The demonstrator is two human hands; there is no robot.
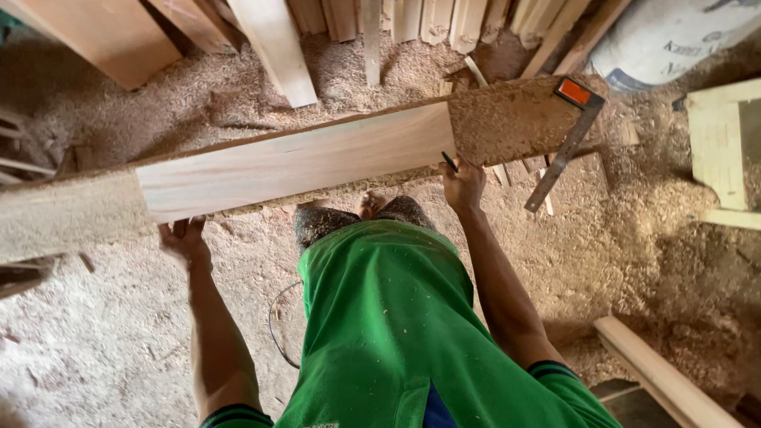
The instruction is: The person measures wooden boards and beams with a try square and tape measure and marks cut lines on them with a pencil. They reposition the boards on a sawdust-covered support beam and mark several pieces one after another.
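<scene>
Both hands grip a pale plank (297, 158) on sawdust-covered worktop (515, 119): L hand (184, 238) at its corner, R hand (462, 184) w/ pencil (449, 162), positioning underway.

Both bare arms stretch forward and down; left hand (184, 238) and right hand (462, 184) curl their fingers in a grip

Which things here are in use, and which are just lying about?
In use: pale plank, held by the left hand and the right hand; dark pencil in the right fingers.
Lying about: try square, leaning boards, white sack, sawdust.
</scene>
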